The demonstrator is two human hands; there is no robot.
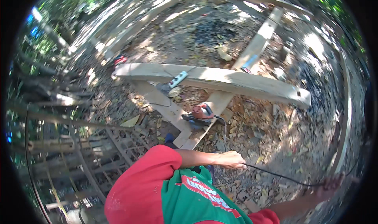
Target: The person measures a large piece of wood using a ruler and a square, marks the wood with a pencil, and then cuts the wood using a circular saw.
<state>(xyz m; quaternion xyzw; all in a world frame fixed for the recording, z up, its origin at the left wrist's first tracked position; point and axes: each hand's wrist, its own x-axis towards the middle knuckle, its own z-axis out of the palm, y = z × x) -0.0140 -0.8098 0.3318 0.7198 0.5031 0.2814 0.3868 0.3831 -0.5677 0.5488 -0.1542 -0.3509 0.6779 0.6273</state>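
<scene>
My left hand (230, 159) was closed around a black cord (281, 177) in front of my body. The cord ran to my right hand (334, 182), far off to the right; blur there meant I could not tell whether those fingers gripped it. My hands were well apart. The red saw (202, 111) sat ahead of me, on two planks (220, 102) that came together near my feet, touched by neither hand. A thinner lead left its rear and dropped toward my left hand; whether it joined my cord was unclear.

To handle the cord well, I judged, I needed a light hold, a little slack and no sideways tug on the saw, with loops kept away from its blade side and my feet.

A thick beam (212, 77) lay across the planks, with a white power strip (178, 79) against its near side. Below was brown ground (283, 133) strewn with dry leaves, sun-spotted. A wooden lattice (80, 149) stood at left, greenery (63, 11) beyond.
</scene>
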